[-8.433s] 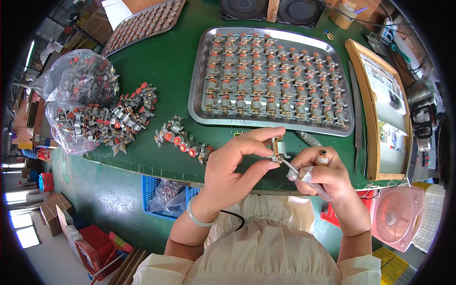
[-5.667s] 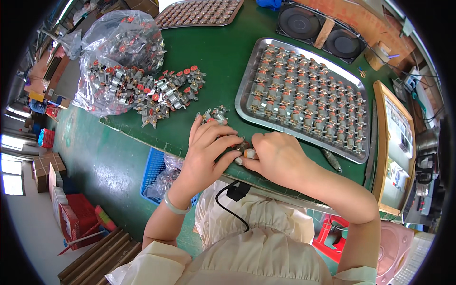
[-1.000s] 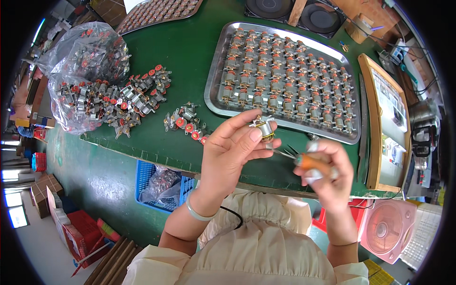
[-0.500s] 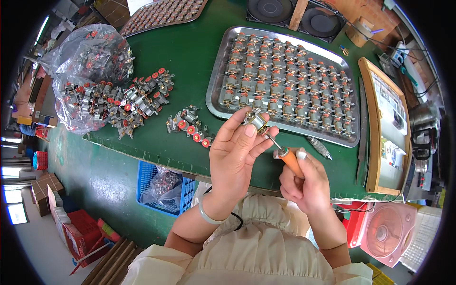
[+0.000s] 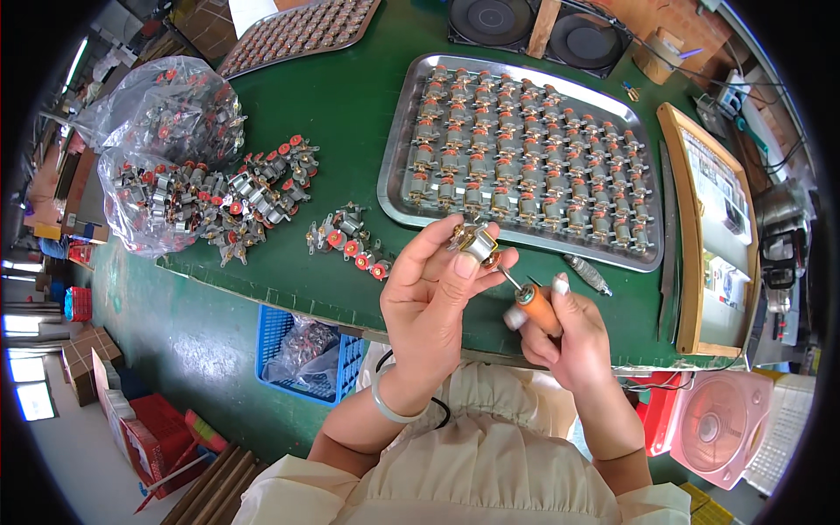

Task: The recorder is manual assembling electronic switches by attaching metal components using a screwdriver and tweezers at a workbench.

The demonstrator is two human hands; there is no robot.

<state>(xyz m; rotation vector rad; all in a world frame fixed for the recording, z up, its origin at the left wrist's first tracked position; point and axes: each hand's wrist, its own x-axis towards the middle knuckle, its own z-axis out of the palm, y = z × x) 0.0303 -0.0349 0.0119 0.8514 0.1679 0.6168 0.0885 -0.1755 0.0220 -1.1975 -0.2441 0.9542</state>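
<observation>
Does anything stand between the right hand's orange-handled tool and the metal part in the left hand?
Nothing visible does. The orange-handled tool in the right hand points at the lower end of the metal part, which the left hand holds, fingertips beside the shaft; tip contact is unclear.

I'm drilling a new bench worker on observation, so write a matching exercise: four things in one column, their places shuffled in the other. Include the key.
Things
1. Orange-handled tool with a thin metal shaft
2. Silver-bodied metal part nearest that tool
3. Blue plastic lattice basket
4. Clear plastic bag

Places
A. Below the front edge of the green table
B. In the right hand
C. On the table's left side
D. In the left hand

Pairs: 1-B, 2-D, 3-A, 4-C
</observation>
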